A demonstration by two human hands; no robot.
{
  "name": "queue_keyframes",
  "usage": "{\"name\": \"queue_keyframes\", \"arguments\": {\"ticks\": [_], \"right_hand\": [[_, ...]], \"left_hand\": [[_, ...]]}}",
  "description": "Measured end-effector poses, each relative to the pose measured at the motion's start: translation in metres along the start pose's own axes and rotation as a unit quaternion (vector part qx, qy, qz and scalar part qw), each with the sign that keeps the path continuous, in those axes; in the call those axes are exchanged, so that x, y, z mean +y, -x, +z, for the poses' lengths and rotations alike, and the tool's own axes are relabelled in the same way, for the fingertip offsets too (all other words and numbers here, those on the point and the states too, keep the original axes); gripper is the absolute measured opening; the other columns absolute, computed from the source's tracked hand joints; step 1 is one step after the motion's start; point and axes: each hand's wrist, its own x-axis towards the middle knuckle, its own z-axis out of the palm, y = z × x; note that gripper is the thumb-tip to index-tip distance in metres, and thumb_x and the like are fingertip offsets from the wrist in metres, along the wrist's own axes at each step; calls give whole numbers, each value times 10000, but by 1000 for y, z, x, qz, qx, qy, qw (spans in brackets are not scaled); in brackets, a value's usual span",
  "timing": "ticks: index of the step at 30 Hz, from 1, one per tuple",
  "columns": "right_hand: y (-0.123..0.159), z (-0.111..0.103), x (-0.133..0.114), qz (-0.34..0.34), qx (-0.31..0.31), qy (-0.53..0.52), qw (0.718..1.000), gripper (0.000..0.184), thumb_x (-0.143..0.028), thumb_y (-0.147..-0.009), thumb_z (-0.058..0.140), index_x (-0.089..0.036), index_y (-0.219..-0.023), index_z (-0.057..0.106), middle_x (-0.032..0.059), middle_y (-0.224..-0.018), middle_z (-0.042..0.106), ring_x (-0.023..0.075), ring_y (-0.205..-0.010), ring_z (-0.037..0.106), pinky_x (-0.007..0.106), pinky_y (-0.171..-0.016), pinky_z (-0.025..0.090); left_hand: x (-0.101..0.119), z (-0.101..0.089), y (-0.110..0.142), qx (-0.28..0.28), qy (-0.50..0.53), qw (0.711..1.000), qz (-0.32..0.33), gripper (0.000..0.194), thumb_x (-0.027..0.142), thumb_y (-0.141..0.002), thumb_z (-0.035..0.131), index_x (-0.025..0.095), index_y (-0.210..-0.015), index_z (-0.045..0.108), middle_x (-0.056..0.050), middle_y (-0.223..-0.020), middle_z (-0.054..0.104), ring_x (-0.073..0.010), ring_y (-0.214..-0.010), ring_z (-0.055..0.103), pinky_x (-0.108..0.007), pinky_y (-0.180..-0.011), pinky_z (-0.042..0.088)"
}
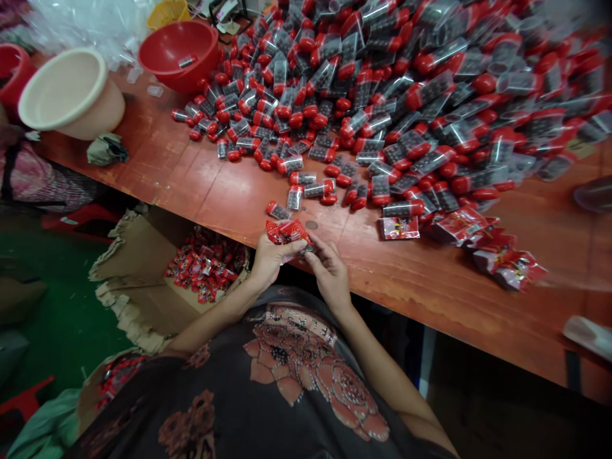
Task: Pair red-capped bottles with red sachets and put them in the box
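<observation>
Just over the table's front edge, my left hand [268,260] is closed around a red printed packet [287,231], its thumb lying across the packet. From the other side, the fingers of my right hand [332,275] pinch together at the packet's right end, where a small dark bit shows between the fingertips. What that bit is, I cannot make out. Close beyond my hands lie small clear tubes with red caps and dark contents [295,197]. They are the nearest part of a large heap [363,83] of such tubes.
Red packets [459,224] lie on the red-brown table [191,182] at right. A red bowl [178,54] and cream tub [67,92] stand at back left. Below left is an open cardboard box [138,255] with many red packets. A dark cup [595,193] is at far right.
</observation>
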Motion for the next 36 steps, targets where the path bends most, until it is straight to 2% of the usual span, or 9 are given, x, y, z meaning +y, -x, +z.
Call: {"name": "queue_keyframes", "arguments": {"ticks": [4,7,13,16,19,22,28,32,36], "right_hand": [[-5,-9,2,-3,21,-7,1000,330,-305,-861,616,-338,-1187,662,9,-947,573,162,-914,595,371,-881,522],[-13,-29,13,26,78,-8,997,321,-348,-843,631,-282,-1155,677,24,-982,601,165,-847,607,356,-771,541],[-25,-76,33,-11,204,209,956,357,-387,-820,640,-195,-1116,689,75,-1020,572,198,-851,579,443,-869,495],[-21,-58,21,-62,168,246,953,347,-372,-846,620,-237,-1163,655,93,-1086,550,211,-890,575,416,-833,507],[-22,-20,7,-79,20,178,981,278,-340,-845,629,-251,-1108,652,57,-969,613,194,-829,597,351,-743,522],[-33,7,2,-77,-48,139,986,263,-301,-867,591,-260,-1123,631,36,-951,670,191,-837,629,340,-757,525],[-72,19,2,-118,-197,244,942,398,-179,-895,495,-269,-1278,555,54,-1019,723,221,-904,664,370,-805,518],[-105,31,6,-145,-154,337,918,282,-253,-948,452,-229,-1163,634,96,-1048,689,244,-952,629,383,-831,497],[-120,45,11,-191,-116,460,860,218,-294,-908,547,-152,-1000,686,168,-1042,623,301,-998,558,436,-868,459]], "left_hand": [[-1,-4,-7,-45,10,998,-33,394,173,-564,851,164,-911,665,-3,-788,709,-144,-676,662,-301,-698,553],[-1,-9,-12,-45,41,996,-67,316,150,-613,811,123,-903,689,-73,-891,734,-197,-799,696,-351,-792,558],[3,-21,-15,-7,68,993,-100,297,77,-614,783,108,-895,691,-100,-935,740,-224,-842,706,-410,-853,551],[0,-20,-14,-4,65,993,-103,242,113,-622,800,124,-834,684,-65,-835,736,-194,-754,704,-391,-799,565],[-4,-18,-13,-11,55,994,-91,216,150,-617,811,124,-794,691,-49,-775,726,-162,-677,686,-337,-729,565],[-2,-22,-16,11,56,997,-56,268,151,-574,829,124,-808,702,-45,-791,731,-149,-674,680,-319,-737,556],[8,-47,-27,70,30,997,-28,340,152,-484,864,104,-780,703,-45,-724,720,-159,-623,672,-302,-668,546],[13,-60,-35,125,57,990,-18,293,139,-514,842,118,-761,687,-26,-695,710,-149,-605,663,-301,-655,546],[19,-67,-40,132,99,986,-8,291,109,-530,832,123,-774,673,-24,-735,717,-140,-657,675,-298,-737,542]]}}
